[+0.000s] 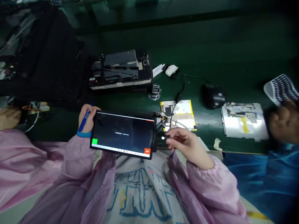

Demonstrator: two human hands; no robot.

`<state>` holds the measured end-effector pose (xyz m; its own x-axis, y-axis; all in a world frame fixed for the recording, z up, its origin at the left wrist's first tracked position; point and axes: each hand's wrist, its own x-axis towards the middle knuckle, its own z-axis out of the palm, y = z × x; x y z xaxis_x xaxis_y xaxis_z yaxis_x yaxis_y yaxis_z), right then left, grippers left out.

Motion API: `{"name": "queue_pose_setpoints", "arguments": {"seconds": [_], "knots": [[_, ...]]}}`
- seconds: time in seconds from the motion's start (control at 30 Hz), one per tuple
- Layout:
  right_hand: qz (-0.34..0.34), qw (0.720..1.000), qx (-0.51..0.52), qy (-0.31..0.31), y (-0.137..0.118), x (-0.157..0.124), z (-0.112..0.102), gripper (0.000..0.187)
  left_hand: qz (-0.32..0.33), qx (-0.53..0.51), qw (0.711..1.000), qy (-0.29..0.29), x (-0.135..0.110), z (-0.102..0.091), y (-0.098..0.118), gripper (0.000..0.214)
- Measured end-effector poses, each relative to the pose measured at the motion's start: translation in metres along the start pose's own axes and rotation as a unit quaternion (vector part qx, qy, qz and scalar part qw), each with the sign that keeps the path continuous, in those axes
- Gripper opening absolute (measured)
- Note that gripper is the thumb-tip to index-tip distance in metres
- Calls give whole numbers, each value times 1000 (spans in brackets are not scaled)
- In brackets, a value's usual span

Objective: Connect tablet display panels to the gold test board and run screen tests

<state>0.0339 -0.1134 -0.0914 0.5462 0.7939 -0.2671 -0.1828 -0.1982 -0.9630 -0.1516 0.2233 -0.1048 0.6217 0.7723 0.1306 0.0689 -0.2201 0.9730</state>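
Observation:
My left hand [87, 120] is closed on the left edge of a lit touchscreen panel [123, 133], which is tilted toward me. A blue pen [84, 121] sits across the same hand, between its fingers. The screen is dark, with a green box at lower left and a red one at lower right. In a pinch, my right hand [184, 143] holds a small cable plug [165, 137] with a pale tip, just right of the panel. Behind that hand lies an exposed circuit board with a yellow-edged battery [184, 116]; short wires run from it to the panel's right side.
A stack of black-framed panels [121, 70] stands behind the screen, and more dark parts [42, 49] pile up at left. A black mouse [213, 95] and a metal plate with a board [245, 121] lie at right. Co-workers' hands [283, 121] show at both sides.

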Motion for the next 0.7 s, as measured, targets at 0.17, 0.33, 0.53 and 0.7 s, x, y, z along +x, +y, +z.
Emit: {"name": "queue_pose_setpoints", "arguments": {"seconds": [0.17,0.33,0.53,0.7], "knots": [[9,999,-36,-24,22,6,14,30,10,-2,1000,10,2,4,3,32],[-6,998,-26,-51,28,12,18,27,11,-5,1000,12,2,6,5,33],[-6,999,-11,-42,28,11,16,28,7,7,1000,19,2,7,5,36],[-3,999,-8,-31,27,12,16,29,8,6,1000,16,2,7,6,35]]}}
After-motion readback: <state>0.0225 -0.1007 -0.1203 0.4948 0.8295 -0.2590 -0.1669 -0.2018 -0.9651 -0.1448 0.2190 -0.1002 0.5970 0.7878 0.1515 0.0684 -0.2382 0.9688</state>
